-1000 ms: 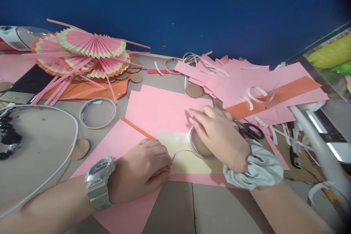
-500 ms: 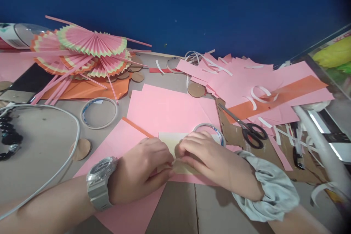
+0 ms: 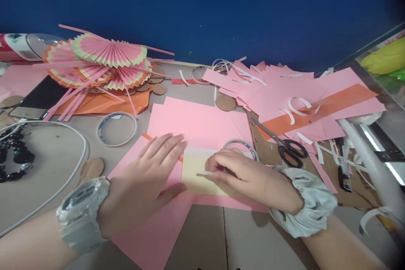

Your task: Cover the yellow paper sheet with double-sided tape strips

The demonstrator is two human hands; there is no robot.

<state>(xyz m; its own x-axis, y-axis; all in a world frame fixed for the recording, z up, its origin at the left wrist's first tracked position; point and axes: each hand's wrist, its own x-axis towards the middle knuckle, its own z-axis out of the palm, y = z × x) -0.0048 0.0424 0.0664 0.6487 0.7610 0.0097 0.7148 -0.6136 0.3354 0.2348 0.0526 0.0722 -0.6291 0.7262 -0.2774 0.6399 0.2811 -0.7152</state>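
A pale yellow paper (image 3: 193,177) with a white band along its far edge lies on pink sheets (image 3: 196,120) in front of me. My right hand (image 3: 232,173) rests over its right part, thumb and fingertips pinched on a small white strip (image 3: 206,173). A slight shadow falls on the yellow paper below the strip. My left hand (image 3: 152,177), slightly blurred, hovers to the left with fingers stretched out and nothing in it. An orange paper strip (image 3: 147,136) is partly hidden behind it. A tape roll (image 3: 238,141) lies just beyond my right hand.
Black-handled scissors (image 3: 289,152) and a box cutter (image 3: 344,168) lie on cardboard at right, near piled pink paper (image 3: 268,88). Another tape roll (image 3: 134,128), pleated paper fans (image 3: 110,52), a phone (image 3: 41,97) and a white cable (image 3: 84,147) are on the left.
My left hand has let go at the yellow paper, moved left and spread its fingers. My right hand stays almost in place, and more of the yellow paper shows.
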